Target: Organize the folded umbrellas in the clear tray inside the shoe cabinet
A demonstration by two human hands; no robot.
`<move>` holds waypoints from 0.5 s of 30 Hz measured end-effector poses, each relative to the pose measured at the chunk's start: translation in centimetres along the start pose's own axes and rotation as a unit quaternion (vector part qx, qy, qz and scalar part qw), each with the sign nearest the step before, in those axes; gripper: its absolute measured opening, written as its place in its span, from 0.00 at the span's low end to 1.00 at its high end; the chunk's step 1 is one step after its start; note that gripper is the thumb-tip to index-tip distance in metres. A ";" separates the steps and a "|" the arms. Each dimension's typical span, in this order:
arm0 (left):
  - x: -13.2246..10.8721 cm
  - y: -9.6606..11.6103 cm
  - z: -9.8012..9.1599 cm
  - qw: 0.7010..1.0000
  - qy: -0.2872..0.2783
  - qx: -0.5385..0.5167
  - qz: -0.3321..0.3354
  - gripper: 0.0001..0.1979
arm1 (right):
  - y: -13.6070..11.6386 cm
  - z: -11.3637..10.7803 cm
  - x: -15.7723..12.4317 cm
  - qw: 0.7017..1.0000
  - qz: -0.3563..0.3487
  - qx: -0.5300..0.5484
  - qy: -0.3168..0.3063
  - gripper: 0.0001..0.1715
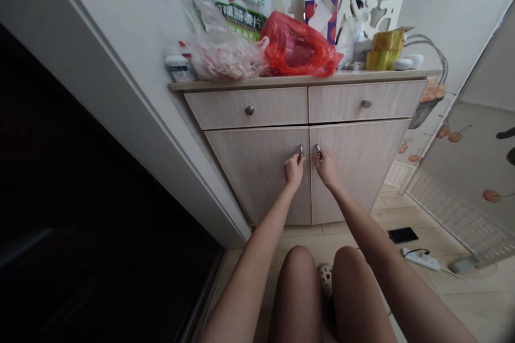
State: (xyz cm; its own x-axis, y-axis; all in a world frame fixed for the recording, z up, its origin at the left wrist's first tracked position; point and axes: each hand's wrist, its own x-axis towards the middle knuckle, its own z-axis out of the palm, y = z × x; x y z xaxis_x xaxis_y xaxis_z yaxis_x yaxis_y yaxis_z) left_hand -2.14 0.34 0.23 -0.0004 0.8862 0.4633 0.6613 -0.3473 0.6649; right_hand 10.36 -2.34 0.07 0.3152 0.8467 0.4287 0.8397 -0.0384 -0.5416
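Note:
A low wooden cabinet with pale grain stands before me, its two lower doors closed. My left hand (294, 170) grips the metal handle (300, 148) of the left door (253, 166), fingers closed round its lower end. On the right door (358, 161), my right hand (325, 167) holds the matching handle (317, 148) in the same way. Both handles sit near the seam between the doors. Above them are two shut drawers, the left drawer (217, 110) and the right drawer (338, 104), each with a round knob.
On the cabinet top (298, 81) lie a red plastic bag (298, 45), a clear bag (229, 56), a green-white food packet (245, 5) and yellow tape rolls (384, 51). A dark tablet-like device (403, 235) and a power strip (422, 260) lie on the floor at right.

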 end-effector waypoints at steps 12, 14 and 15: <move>1.1 -0.3 1.5 0.997 -0.008 0.071 0.005 0.09 | -0.5 1.2 1.5 1.000 0.013 0.005 0.006 0.24; 1.2 -0.5 1.7 0.998 -0.006 0.066 0.005 0.10 | -0.6 1.1 1.5 1.000 0.015 0.008 0.002 0.23; 1.3 -0.5 1.8 0.998 -0.007 0.064 0.003 0.10 | -0.7 1.1 1.5 1.000 0.015 0.009 -0.002 0.23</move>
State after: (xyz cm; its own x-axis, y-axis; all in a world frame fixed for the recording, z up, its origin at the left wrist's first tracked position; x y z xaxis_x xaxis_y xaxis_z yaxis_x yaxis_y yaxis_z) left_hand -1.11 2.22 -0.55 0.0144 0.8889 0.4579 0.7512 -0.3119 0.5818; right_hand 9.79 -0.43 0.27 0.3381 0.8471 0.4100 0.8219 -0.0535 -0.5671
